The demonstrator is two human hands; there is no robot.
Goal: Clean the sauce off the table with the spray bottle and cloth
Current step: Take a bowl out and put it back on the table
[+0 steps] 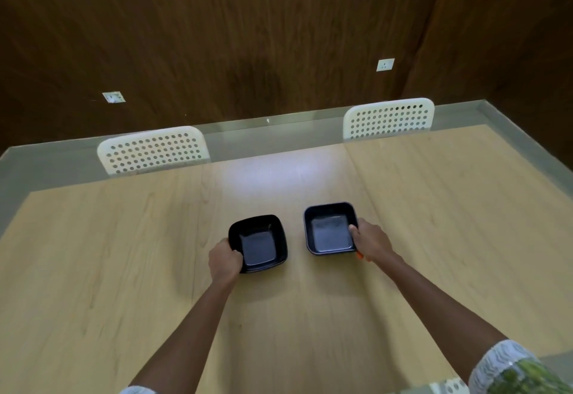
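Note:
Two black square bowls sit side by side in the middle of the light wooden table. My left hand grips the near-left rim of the left bowl. My right hand pinches the right rim of the right bowl, thumb inside it. Both bowls look empty. A small orange-red smear shows on the table just under my right hand. No spray bottle or cloth is in view.
Two white perforated chairs stand at the table's far edge, against a dark wood wall. The tabletop has a glass border along its far and right sides. Bare wood stretches left and right of the bowls.

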